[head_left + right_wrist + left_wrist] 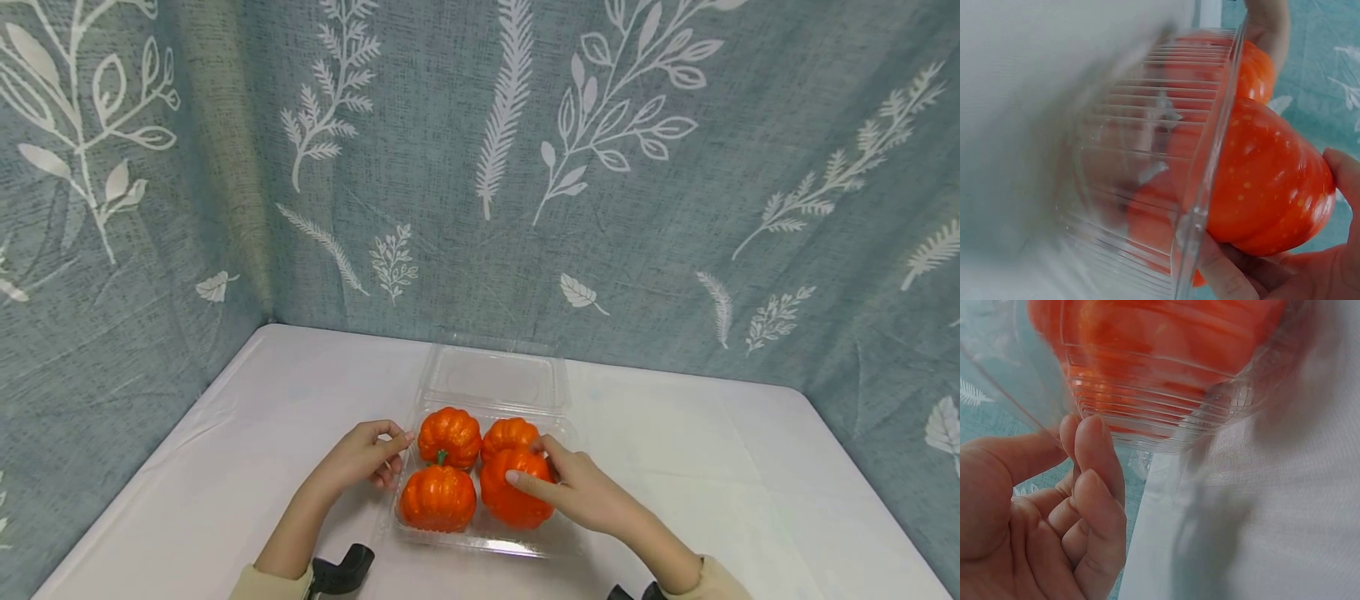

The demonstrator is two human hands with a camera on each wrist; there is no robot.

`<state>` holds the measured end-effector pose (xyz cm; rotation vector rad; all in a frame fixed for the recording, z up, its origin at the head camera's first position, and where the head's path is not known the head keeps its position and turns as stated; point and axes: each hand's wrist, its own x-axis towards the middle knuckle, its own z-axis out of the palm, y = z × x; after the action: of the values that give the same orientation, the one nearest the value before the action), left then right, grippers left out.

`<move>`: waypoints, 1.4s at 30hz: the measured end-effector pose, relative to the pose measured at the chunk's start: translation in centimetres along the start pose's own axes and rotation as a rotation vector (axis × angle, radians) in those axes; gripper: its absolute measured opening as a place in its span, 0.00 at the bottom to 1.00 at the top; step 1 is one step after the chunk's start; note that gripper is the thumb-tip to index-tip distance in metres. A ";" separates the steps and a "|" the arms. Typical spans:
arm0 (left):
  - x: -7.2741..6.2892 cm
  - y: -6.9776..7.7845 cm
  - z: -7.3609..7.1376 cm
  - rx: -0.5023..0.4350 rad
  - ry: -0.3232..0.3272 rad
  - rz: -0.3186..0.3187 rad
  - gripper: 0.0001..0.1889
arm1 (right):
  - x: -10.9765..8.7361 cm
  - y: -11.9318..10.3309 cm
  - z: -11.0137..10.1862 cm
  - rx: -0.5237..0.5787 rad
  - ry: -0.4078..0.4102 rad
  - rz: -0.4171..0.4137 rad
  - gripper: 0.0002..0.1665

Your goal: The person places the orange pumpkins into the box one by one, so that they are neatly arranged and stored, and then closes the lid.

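Observation:
A clear plastic clamshell box (510, 547) lies with its lid (491, 375) folded back, holding several small orange pumpkins. My right hand (573, 483) grips the front right pumpkin (517, 500), thumb on top and fingers round its right side; in the right wrist view this pumpkin (1266, 181) rises above the box rim. Behind it sits another pumpkin (510, 435), partly covered. On the left are a back pumpkin (450, 437) with a green stem and a front pumpkin (438, 498). With thumb and fingertips, my left hand (1066, 506) pinches the left rim of the box.
White cloth covers the table (675, 433) on both sides of the box. A grey-green curtain (450, 250) with white leaf prints stands behind and at both sides. Black wrist gear (342, 571) shows by the left sleeve.

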<state>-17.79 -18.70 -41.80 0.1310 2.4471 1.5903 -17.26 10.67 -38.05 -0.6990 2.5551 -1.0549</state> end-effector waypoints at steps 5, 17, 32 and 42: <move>0.1 0.0 0.0 -0.004 -0.002 0.003 0.14 | 0.2 0.2 0.3 -0.007 -0.007 -0.004 0.30; 0.1 0.1 0.1 0.005 0.004 -0.006 0.14 | 0.2 0.1 0.7 -0.006 -0.035 -0.003 0.28; 0.1 0.1 0.0 -0.001 0.005 -0.001 0.14 | 0.0 0.7 0.7 -0.020 -0.105 -0.022 0.32; 0.0 0.0 0.0 -0.011 0.004 -0.010 0.14 | 0.0 0.9 0.8 -0.042 -0.080 -0.050 0.30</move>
<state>-17.78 -18.72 -41.76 0.1136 2.4383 1.6011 -17.18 10.77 -39.30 -0.8037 2.5101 -0.9711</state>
